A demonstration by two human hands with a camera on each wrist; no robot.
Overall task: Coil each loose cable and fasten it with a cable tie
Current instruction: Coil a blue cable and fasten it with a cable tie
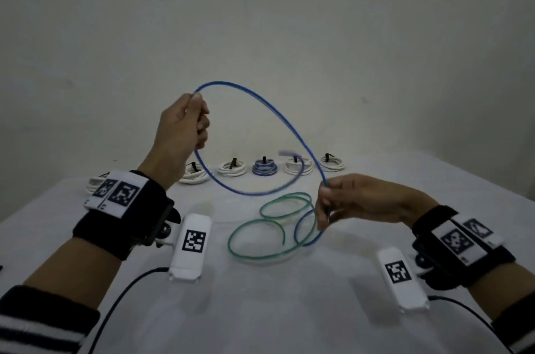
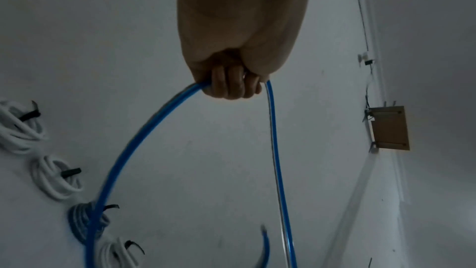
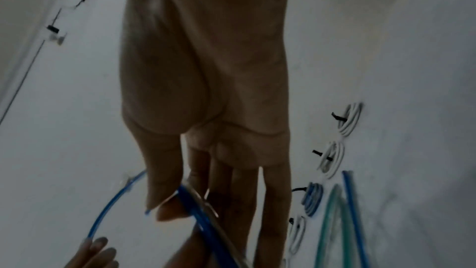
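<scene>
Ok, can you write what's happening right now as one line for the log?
step: coiling blue cable | left hand: grips loop, raised | right hand: pinches cable | green cable: loose on table

Head view looks down over the table (image 1: 289, 310); both close wrist views, somewhat blurred, share its coil row (image 1: 264, 170).

your blue cable (image 1: 269, 110) | your green cable (image 1: 254, 249) | white coils (image 1: 231, 172), black ties (image 1: 232, 164) | your black-white checker wrist tags (image 1: 124, 194) | striped sleeve (image 1: 34, 324)
</scene>
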